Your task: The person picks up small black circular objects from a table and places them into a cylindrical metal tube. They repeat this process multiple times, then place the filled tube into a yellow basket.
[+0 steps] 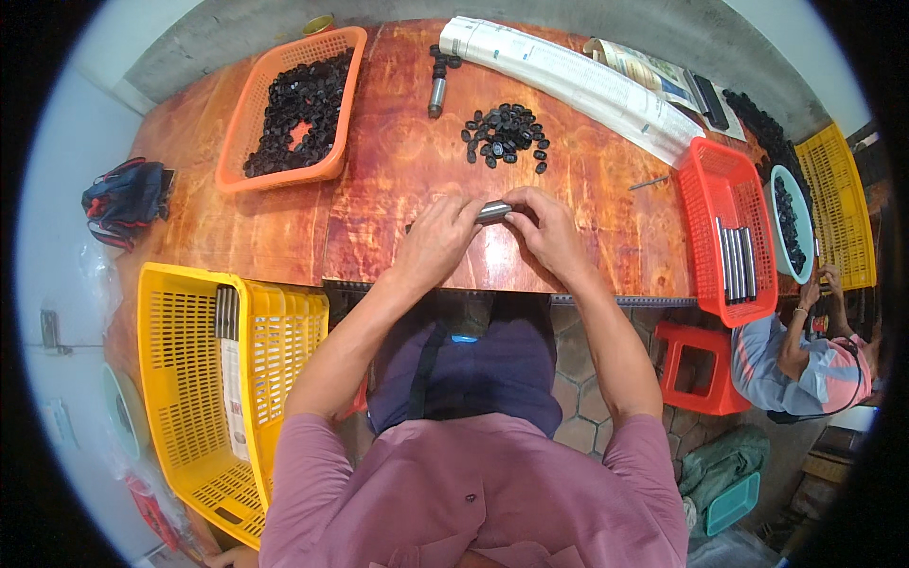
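Note:
Just above the table's near edge, a short grey metal tube (493, 212) lies level between my two hands. My left hand (437, 235) wraps around its left part, hiding most of that side. A small dark tip shows beyond the left knuckles, but what it is I cannot tell. The fingertips and thumb of my right hand (547, 230) close on the tube's right end. Farther off on the table sits a loose pile of small black oval plastic caps (505, 131). Left of the pile lies a metal cylinder with a dark end (437, 95), beside a few more black pieces.
An orange basket (230, 142) of black caps stands far left. A red basket (698, 227) holding several metal tubes is at right, near a pale bowl (779, 189) of black pieces. A yellow crate (189, 417) stands lower left. A co-worker (805, 364) sits at far right.

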`<state>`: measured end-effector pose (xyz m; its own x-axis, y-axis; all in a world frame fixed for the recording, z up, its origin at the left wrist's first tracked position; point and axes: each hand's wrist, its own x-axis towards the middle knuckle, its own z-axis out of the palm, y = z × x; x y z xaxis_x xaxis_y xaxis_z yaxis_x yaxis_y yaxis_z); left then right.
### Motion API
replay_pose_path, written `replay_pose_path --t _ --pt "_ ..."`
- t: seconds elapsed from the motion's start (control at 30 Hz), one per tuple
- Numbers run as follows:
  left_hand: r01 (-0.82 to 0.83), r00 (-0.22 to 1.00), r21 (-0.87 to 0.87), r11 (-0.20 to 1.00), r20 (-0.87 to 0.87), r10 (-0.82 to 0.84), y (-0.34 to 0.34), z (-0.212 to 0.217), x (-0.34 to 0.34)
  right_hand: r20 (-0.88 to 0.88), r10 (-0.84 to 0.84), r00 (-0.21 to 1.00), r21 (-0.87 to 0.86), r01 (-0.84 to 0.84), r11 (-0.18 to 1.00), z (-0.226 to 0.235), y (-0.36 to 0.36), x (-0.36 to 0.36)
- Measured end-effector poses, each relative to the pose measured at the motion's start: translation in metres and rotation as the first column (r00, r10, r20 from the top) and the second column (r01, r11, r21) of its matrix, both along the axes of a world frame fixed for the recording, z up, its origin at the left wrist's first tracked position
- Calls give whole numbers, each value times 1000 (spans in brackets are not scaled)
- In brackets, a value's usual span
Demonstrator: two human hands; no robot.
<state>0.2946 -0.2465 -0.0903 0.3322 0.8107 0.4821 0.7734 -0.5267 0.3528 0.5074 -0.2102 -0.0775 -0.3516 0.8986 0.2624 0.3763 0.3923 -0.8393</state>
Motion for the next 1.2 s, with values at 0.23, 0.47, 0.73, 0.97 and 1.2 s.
replay_pose_path --t 0.23,0.47,0.73,0.97,1.2 --pt "-17 995 1 1000 -98 17 -3 15 0 106 -26 994 167 8 986 -3 -3 2" --pt "27 1000 54 998 1 -27 1 9 -9 136 93 986 -226 -61 972 19 12 0" --pt "112 993 27 993 -26 -111 8 12 -14 376 -211 902 247 121 961 -2 55 -55" --pt "133 986 -128 983 120 -118 14 8 -24 412 -308 857 320 181 930 -15 54 -62" --pt "113 990 -146 983 95 -100 15 9 -24 413 -301 859 305 181 935 -15 52 -62"
